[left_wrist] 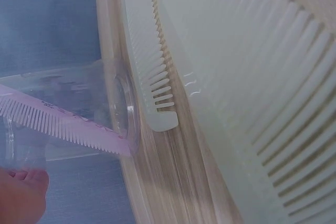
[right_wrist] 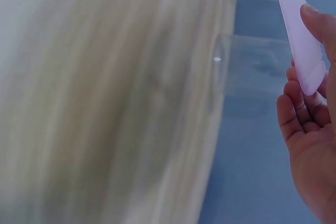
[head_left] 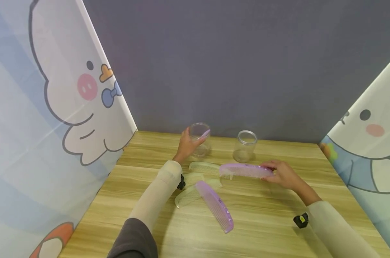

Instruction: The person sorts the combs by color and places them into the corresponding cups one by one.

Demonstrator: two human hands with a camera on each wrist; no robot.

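My left hand point(head_left: 186, 147) grips a clear plastic jar point(head_left: 205, 148) from its left side, thumb across the front. A purple comb point(left_wrist: 58, 121) stands slanted inside this jar, its tip at the rim. My right hand point(head_left: 283, 174) pinches the right end of another purple comb point(head_left: 240, 170) between thumb and fingers. That comb is held level, teeth down, its left end overlapping a pale green comb point(head_left: 202, 167) in the head view. In the right wrist view the held comb point(right_wrist: 298, 35) lies between thumb and fingertips.
A second clear jar point(head_left: 245, 147) stands to the right, near the back edge. Closer in, a third purple comb point(head_left: 216, 208) lies across more pale green combs point(head_left: 187, 196) on the wooden table point(head_left: 262, 229). A grey panel point(head_left: 227, 64) rises behind, with printed cartoon sheets on both sides.
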